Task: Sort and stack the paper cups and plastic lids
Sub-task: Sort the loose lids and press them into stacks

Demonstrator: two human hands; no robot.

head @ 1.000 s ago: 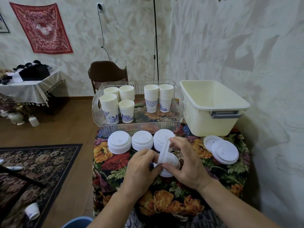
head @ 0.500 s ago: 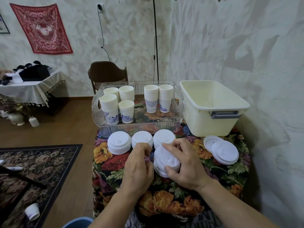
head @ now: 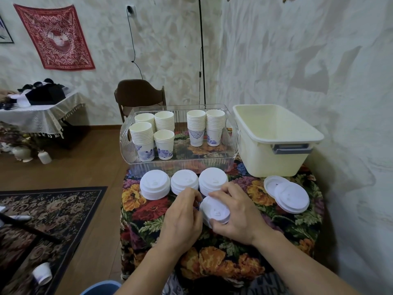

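Observation:
A small stack of white plastic lids point(head: 215, 210) lies on the floral tablecloth between my hands. My right hand point(head: 238, 216) grips it, fingers curled over its far edge and thumb at its near edge. My left hand point(head: 180, 218) sits at the stack's left edge with fingers curled; whether it holds the stack is hidden. Three lid stacks point(head: 155, 186) point(head: 184, 184) point(head: 212, 180) stand in a row behind. Loose lids point(head: 291, 198) lie to the right. Stacked paper cups point(head: 142, 139) point(head: 196, 126) stand in a clear tray point(head: 180, 165).
A cream plastic tub point(head: 274, 143) stands at the back right, near the wall. A brown chair point(head: 139, 92) is behind the table. On the floor at left lie a patterned rug point(head: 53, 209) and a paper cup point(head: 41, 273).
The lid held upright a second ago has been laid flat onto the stack. The stack has tilted down from its edge to lie nearly flat under my right hand.

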